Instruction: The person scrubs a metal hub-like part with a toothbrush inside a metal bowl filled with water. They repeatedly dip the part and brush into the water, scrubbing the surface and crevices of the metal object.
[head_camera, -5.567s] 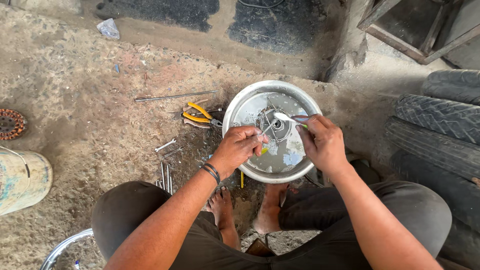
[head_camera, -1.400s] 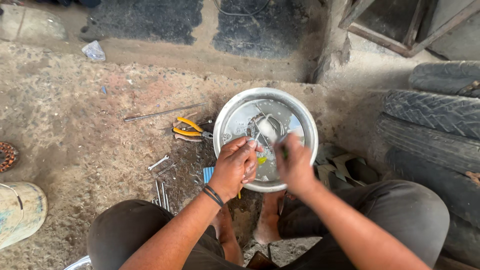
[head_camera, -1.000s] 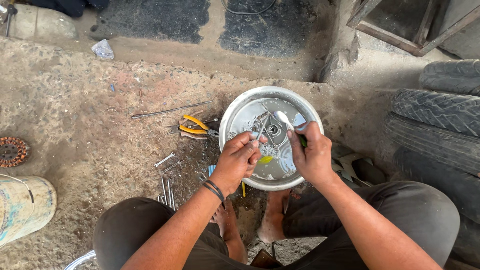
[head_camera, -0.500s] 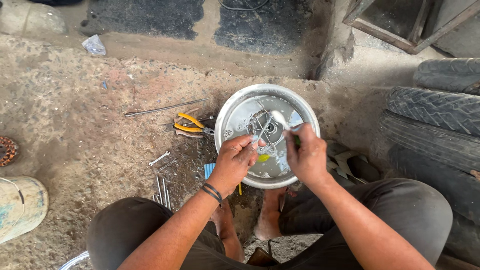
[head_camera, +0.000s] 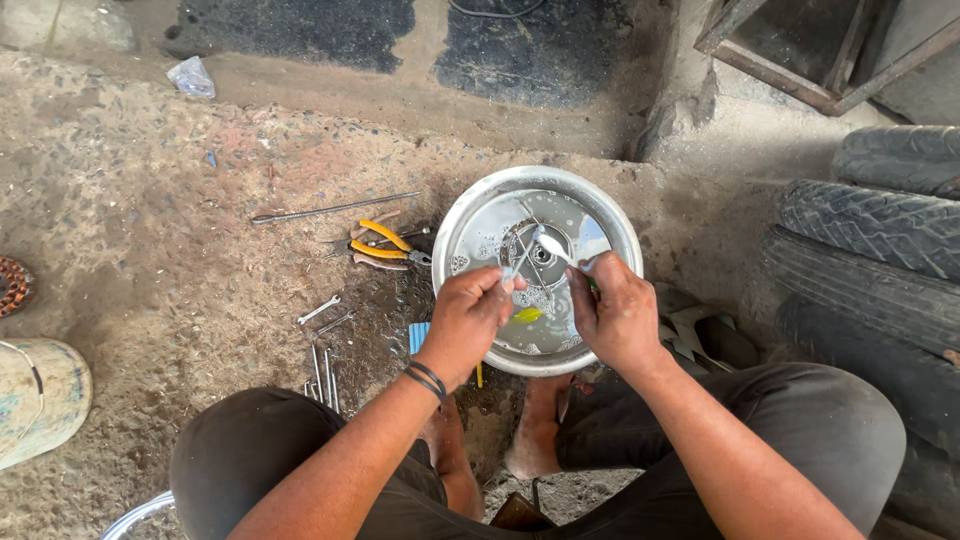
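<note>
A round metal basin (head_camera: 470, 225) with soapy water sits on the ground between my knees. A metal ring-shaped part (head_camera: 535, 250) lies in its middle. My left hand (head_camera: 468, 318) is over the basin's near side, fingers pinched on a thin metal rod (head_camera: 522, 258) that slants toward the centre. My right hand (head_camera: 616, 312) is beside it, gripping a small brush (head_camera: 556, 250) whose white head touches the rod's upper end. A yellow scrap (head_camera: 527, 315) floats between the hands.
Yellow-handled pliers (head_camera: 385, 245), a long rod (head_camera: 335, 208), a spanner (head_camera: 318, 310) and several small metal pins (head_camera: 322, 372) lie on the dirt left of the basin. Tyres (head_camera: 880, 230) stack at the right. A pale bucket (head_camera: 40, 410) lies at the left edge.
Both hands have stayed over the basin, shifting slightly as the right hand's brush rubs back and forth along the rod. The basin and tools have not moved.
</note>
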